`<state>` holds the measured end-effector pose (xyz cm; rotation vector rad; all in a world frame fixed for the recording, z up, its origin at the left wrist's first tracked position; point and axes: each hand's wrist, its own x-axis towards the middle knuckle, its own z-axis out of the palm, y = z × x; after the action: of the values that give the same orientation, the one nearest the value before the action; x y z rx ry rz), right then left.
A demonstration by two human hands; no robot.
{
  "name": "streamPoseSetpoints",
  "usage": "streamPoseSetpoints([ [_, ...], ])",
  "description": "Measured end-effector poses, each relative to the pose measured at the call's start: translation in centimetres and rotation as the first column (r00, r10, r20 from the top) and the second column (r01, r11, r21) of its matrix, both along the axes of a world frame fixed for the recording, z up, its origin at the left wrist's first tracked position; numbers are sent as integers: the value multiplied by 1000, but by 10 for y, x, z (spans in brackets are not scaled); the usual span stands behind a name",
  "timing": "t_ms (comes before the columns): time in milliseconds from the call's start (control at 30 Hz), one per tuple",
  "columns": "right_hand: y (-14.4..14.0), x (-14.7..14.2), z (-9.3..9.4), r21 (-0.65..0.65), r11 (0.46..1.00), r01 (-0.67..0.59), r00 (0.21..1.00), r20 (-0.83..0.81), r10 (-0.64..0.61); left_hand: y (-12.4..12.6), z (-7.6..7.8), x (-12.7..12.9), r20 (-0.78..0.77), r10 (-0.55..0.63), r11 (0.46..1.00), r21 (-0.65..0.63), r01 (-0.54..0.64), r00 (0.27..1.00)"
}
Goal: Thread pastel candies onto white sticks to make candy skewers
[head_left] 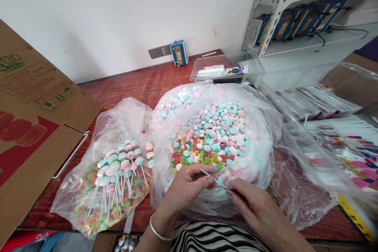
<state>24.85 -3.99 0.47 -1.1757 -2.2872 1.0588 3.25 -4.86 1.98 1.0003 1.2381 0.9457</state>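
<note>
Over the front edge of the open candy bag, my left hand [191, 186] and my right hand [251, 201] meet, both with fingers pinched. Between them runs a thin white stick [206, 172], slanting down to the right, with a light blue candy [219, 181] on it. My left fingertips close at the candy; my right thumb and forefinger grip the stick's lower end. The clear plastic bag [256, 141] holds pink, white and blue candies [224, 122] and, nearer me, colourful ring gummies [201, 153]. Finished-looking candy skewers [118, 169] lie at left on another bag of gummies [85, 212].
A cardboard box [35, 126] stands at far left. Behind the bags are a small blue device [179, 53] and a clear plastic tray [227, 63]. To the right, a clear bin [313, 126] holds printed packets. Metal shelving [274, 19] stands at back right.
</note>
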Motion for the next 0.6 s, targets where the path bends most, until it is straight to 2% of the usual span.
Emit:
streamPoseSetpoints([
  [67, 3, 3, -4, -21, 995, 96, 995, 20, -96, 7, -1, -10, -274, 38, 994, 109, -8, 961],
  [100, 6, 5, -6, -10, 986, 164, 985, 49, -163, 11, -1, -16, -439, 105, 980, 196, -20, 892],
  [167, 12, 8, -8, 45, 962, 270, 956, 108, -273, 23, -2, -26, -691, 249, 937, 349, 12, 678],
  [200, 16, 9, -8, 74, 953, 295, 945, 126, -303, 29, -2, -29, -764, 276, 924, 378, 59, 583],
  [267, 22, 8, -7, 104, 946, 306, 939, 129, -318, 41, -5, -30, -848, 243, 919, 356, 167, 472],
  [333, 25, 5, -5, 95, 948, 303, 945, 101, -312, 52, -8, -24, -883, 186, 917, 314, 247, 430],
  [500, 28, 1, -7, 59, 942, 331, 941, 49, -334, 74, -17, 1, -910, 51, 902, 219, 373, 413],
  [600, 29, 6, -11, 24, 943, 333, 942, 37, -334, 83, -21, 8, -912, -14, 911, 157, 381, 409],
])
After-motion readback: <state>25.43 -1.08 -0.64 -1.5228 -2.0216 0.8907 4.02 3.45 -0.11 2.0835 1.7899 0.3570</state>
